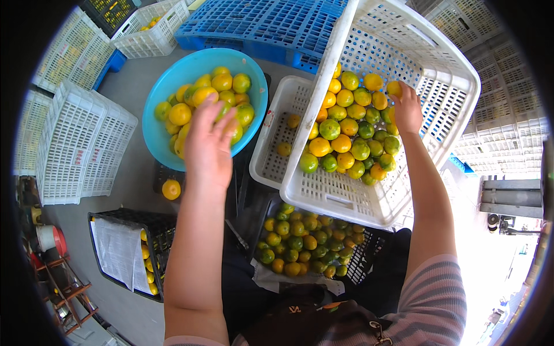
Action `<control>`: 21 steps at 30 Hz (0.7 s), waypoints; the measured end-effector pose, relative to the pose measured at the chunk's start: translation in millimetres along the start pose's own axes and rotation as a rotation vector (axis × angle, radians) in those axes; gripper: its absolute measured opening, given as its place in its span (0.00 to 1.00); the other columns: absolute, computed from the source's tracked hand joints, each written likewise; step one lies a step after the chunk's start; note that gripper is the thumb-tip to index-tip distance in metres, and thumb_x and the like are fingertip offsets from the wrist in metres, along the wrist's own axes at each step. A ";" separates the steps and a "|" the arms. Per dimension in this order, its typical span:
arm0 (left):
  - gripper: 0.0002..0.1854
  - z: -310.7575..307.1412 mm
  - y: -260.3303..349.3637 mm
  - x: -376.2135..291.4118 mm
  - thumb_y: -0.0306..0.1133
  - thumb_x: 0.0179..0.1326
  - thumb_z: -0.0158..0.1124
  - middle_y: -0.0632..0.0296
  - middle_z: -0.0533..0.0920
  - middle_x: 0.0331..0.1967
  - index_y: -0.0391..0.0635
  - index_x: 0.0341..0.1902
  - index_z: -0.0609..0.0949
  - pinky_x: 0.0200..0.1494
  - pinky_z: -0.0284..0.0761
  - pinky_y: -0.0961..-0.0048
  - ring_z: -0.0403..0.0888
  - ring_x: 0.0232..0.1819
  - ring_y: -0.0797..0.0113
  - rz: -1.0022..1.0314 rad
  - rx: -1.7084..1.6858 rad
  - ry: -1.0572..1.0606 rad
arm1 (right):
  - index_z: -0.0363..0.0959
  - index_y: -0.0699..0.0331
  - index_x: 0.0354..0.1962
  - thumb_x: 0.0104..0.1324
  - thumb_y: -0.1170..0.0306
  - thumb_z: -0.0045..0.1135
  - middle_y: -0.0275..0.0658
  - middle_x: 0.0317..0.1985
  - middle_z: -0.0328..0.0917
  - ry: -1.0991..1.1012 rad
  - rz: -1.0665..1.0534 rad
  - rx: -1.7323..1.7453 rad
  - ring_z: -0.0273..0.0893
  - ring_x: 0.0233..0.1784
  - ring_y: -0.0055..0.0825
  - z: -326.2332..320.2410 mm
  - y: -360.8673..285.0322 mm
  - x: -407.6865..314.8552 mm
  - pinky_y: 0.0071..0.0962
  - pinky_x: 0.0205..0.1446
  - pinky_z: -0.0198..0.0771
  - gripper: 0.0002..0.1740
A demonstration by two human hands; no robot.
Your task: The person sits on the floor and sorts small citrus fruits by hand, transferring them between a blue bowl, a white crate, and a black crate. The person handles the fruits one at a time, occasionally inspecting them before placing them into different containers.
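Note:
My left hand (211, 145) hovers over a light-blue plastic basin (159, 93) heaped with yellow-green mandarins (180, 113). Its fingers are blurred and spread, and a yellow mandarin (204, 96) shows just beyond the fingertips. On the right, my right hand (407, 109) reaches into a large white perforated plastic crate (433, 60), its fingers around a yellow mandarin (394, 88). Below that hand, many green and orange mandarins (349, 126) lie on the crate's tilted floor.
A smaller white crate (265, 162) with a few mandarins sits under the big one. Close to my legs is a black crate (361, 264) of mandarins. One loose mandarin (171, 189) lies left. Stacked white crates (86, 147) and a blue pallet (259, 21) stand around.

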State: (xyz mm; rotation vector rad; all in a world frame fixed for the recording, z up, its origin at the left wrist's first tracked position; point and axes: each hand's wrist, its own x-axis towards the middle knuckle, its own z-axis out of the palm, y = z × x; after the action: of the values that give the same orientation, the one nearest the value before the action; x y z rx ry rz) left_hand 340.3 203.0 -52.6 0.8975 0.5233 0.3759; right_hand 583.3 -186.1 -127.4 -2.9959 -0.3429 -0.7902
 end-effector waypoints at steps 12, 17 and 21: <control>0.22 53.7 -86.7 -88.6 0.34 0.67 0.69 0.61 0.77 0.59 0.51 0.63 0.75 0.46 0.80 0.77 0.81 0.51 0.69 -0.137 0.240 -0.909 | 0.67 0.70 0.64 0.77 0.57 0.53 0.44 0.56 0.78 -0.980 0.988 1.967 0.77 0.57 0.30 -196.0 -96.4 -159.8 0.26 0.55 0.77 0.28; 0.22 47.1 -90.4 -100.1 0.54 0.79 0.45 0.59 0.81 0.42 0.54 0.62 0.74 0.29 0.78 0.74 0.82 0.30 0.66 -0.715 -0.170 -0.616 | 0.68 0.67 0.62 0.78 0.43 0.39 0.50 0.56 0.78 -0.859 1.452 2.317 0.75 0.59 0.46 -210.8 -87.0 -192.6 0.38 0.58 0.77 0.35; 0.25 51.9 -92.4 -105.5 0.54 0.78 0.47 0.56 0.82 0.44 0.48 0.62 0.74 0.36 0.80 0.74 0.83 0.35 0.66 -0.815 -0.271 -0.580 | 0.65 0.65 0.65 0.76 0.40 0.40 0.52 0.60 0.72 -0.829 1.424 2.405 0.73 0.63 0.54 -203.7 -87.9 -210.7 0.49 0.62 0.77 0.38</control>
State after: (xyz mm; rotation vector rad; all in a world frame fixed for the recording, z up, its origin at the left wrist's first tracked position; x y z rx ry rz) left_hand 292.9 62.6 -72.7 0.4350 0.2511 -0.5365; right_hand 287.0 -159.6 -56.0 -0.4661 0.5057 0.7058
